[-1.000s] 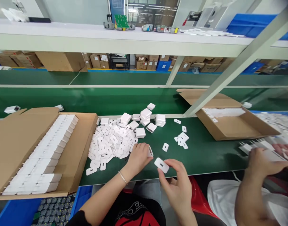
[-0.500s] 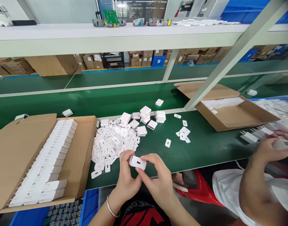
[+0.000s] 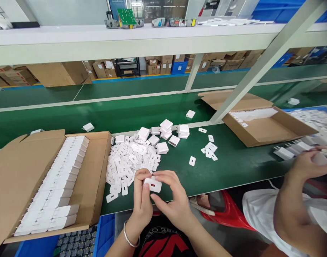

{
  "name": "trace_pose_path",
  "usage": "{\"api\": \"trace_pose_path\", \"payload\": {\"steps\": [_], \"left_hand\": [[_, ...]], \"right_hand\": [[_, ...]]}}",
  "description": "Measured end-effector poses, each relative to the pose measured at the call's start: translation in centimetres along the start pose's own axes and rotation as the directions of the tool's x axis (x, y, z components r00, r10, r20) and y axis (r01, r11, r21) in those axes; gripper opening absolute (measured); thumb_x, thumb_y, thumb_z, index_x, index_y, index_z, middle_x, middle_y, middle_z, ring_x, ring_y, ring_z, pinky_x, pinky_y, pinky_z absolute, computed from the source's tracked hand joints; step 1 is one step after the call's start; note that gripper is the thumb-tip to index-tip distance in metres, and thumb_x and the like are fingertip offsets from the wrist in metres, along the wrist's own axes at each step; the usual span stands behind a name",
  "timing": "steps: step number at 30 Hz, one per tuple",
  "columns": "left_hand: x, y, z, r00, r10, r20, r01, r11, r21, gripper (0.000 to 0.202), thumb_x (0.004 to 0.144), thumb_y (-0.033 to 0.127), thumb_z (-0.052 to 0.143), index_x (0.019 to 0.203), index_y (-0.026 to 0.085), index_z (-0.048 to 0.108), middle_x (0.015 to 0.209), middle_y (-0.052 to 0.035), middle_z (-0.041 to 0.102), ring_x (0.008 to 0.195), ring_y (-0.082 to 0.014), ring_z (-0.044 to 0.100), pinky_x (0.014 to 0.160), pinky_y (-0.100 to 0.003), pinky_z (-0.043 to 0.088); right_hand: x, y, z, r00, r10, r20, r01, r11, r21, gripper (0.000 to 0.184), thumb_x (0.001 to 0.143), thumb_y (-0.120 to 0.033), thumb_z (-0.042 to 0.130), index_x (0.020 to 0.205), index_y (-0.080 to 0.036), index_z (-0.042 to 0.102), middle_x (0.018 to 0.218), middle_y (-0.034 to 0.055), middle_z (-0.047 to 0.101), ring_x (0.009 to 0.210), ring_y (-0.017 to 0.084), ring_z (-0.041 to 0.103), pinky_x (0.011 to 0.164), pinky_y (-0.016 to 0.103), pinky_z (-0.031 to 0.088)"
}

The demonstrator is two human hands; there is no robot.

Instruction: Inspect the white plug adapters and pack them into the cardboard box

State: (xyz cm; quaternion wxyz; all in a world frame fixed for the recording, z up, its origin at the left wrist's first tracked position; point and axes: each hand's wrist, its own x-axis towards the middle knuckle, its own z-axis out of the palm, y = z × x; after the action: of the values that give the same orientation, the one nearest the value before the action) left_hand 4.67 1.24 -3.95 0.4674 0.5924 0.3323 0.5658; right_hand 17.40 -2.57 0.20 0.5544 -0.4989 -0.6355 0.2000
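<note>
Head view: both hands are drawn together over the near edge of the green bench [image 3: 203,175], forearms coming up from below and wrists bent inward. The left hand [image 3: 142,203] is closed around the left end of a white charger [image 3: 152,185], thumb laid against its front and fingers bent behind. The right hand [image 3: 175,196] is partly open around the other end, index finger curved over the top corner and thumb standing apart below; whether that finger presses on the charger I cannot tell. The charger's slotted face, with red inside the slot, points toward the camera, just in front of the heap of white covers [image 3: 128,160].

Half a second ago the right thumb and finger pinched the slotted cover and the piece sat tilted; now that thumb is off it and the face lies more level. A second ago the hands were apart, the left at the bench with a charger and the right holding a cover alone. On the green belt [image 3: 126,114] behind, a loose charger [image 3: 190,114] now lies farther right.
</note>
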Motion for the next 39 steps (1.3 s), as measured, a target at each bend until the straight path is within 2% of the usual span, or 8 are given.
{"api": "trace_pose_path", "payload": {"steps": [4, 8, 13, 17, 20, 23, 30, 39], "left_hand": [[-0.1, -0.3, 0.4, 0.997, -0.019, -0.073, 0.012, 0.996, -0.093, 0.021, 0.110, 0.031, 0.040, 0.117, 0.026, 0.060, 0.121, -0.0080, 0.051, 0.115, -0.0211, 0.052, 0.096, -0.035, 0.048], [-0.6, -0.7, 0.8, 0.995, -0.044, -0.090, 0.033, 0.992, -0.124, 0.020, 0.109, 0.031, 0.043, 0.119, 0.027, 0.059, 0.123, -0.0078, 0.048, 0.110, -0.0196, 0.053, 0.087, -0.030, 0.051], [-0.4, -0.8, 0.5, 0.997, -0.033, -0.075, 0.023, 0.992, -0.123, 0.019, 0.109, 0.032, 0.041, 0.116, 0.028, 0.059, 0.126, -0.0075, 0.048, 0.124, -0.0217, 0.049, 0.102, -0.037, 0.048], [0.7, 0.3, -1.1, 0.999, -0.044, 0.017, 0.042, 0.990, 0.136, 0.032, 0.110, 0.043, 0.037, 0.112, 0.028, 0.066, 0.135, -0.0086, 0.044, 0.135, -0.0263, 0.043, 0.108, -0.042, 0.044], [1.3, 1.0, -2.1, 0.992, -0.033, 0.119, -0.004, 0.955, 0.298, 0.043, 0.109, 0.055, 0.035, 0.129, 0.030, 0.064, 0.129, -0.0107, 0.049, 0.124, -0.0275, 0.052, 0.099, -0.041, 0.049], [1.5, 0.9, -2.5, 0.977, -0.016, 0.213, -0.055, 0.944, 0.324, 0.044, 0.110, 0.050, 0.033, 0.135, 0.028, 0.061, 0.117, -0.0105, 0.058, 0.105, -0.0255, 0.060, 0.087, -0.038, 0.052], [0.8, -0.7, -2.2, 0.987, 0.041, 0.153, -0.095, 0.928, 0.361, 0.031, 0.110, 0.038, 0.041, 0.131, 0.026, 0.059, 0.109, -0.0083, 0.057, 0.099, -0.0228, 0.059, 0.086, -0.036, 0.051], [0.1, -2.0, -1.8, 0.987, 0.087, 0.135, -0.120, 0.957, 0.266, 0.035, 0.109, 0.045, 0.040, 0.133, 0.028, 0.059, 0.103, -0.0071, 0.052, 0.090, -0.0216, 0.054, 0.076, -0.033, 0.048]], "right_hand": [[-0.9, 1.9, 1.0, 0.937, 0.350, -0.010, -0.332, 0.896, 0.296, 0.030, 0.104, -0.044, 0.053, 0.125, -0.022, 0.061, 0.114, 0.0099, 0.066, 0.102, 0.022, 0.065, 0.090, 0.037, 0.058], [-1.1, 2.3, 1.7, 0.879, 0.439, 0.187, -0.474, 0.754, 0.456, 0.045, 0.106, -0.059, 0.041, 0.118, -0.020, 0.063, 0.103, 0.0084, 0.070, 0.089, 0.020, 0.068, 0.080, 0.035, 0.060], [-0.9, 2.2, 2.3, 0.876, 0.471, 0.104, -0.456, 0.738, 0.498, 0.041, 0.095, -0.054, 0.068, 0.118, -0.020, 0.065, 0.108, 0.0095, 0.074, 0.099, 0.023, 0.072, 0.089, 0.035, 0.061], [-0.8, 2.4, 1.8, 0.919, 0.394, 0.018, -0.355, 0.806, 0.474, 0.040, 0.095, -0.048, 0.070, 0.122, -0.020, 0.067, 0.108, 0.0096, 0.073, 0.099, 0.023, 0.071, 0.089, 0.035, 0.060], [-0.5, 2.4, 1.3, 0.947, 0.322, 0.001, -0.294, 0.863, 0.410, 0.037, 0.096, -0.046, 0.069, 0.123, -0.020, 0.067, 0.108, 0.0088, 0.070, 0.099, 0.022, 0.069, 0.090, 0.035, 0.059], [-0.4, 2.3, 1.3, 0.952, 0.307, 0.009, -0.287, 0.876, 0.387, 0.036, 0.097, -0.044, 0.068, 0.124, -0.021, 0.066, 0.107, 0.0081, 0.068, 0.098, 0.021, 0.067, 0.090, 0.035, 0.058], [-0.7, 2.9, 2.5, 0.916, 0.392, 0.083, -0.370, 0.747, 0.552, 0.043, 0.095, -0.051, 0.070, 0.127, -0.022, 0.065, 0.117, 0.0110, 0.067, 0.108, 0.025, 0.067, 0.095, 0.038, 0.057], [-0.1, 3.5, 2.2, 0.926, 0.374, 0.043, -0.336, 0.770, 0.542, 0.046, 0.085, -0.055, 0.080, 0.113, -0.021, 0.070, 0.098, 0.0049, 0.061, 0.089, 0.020, 0.062, 0.079, 0.031, 0.054]]}}
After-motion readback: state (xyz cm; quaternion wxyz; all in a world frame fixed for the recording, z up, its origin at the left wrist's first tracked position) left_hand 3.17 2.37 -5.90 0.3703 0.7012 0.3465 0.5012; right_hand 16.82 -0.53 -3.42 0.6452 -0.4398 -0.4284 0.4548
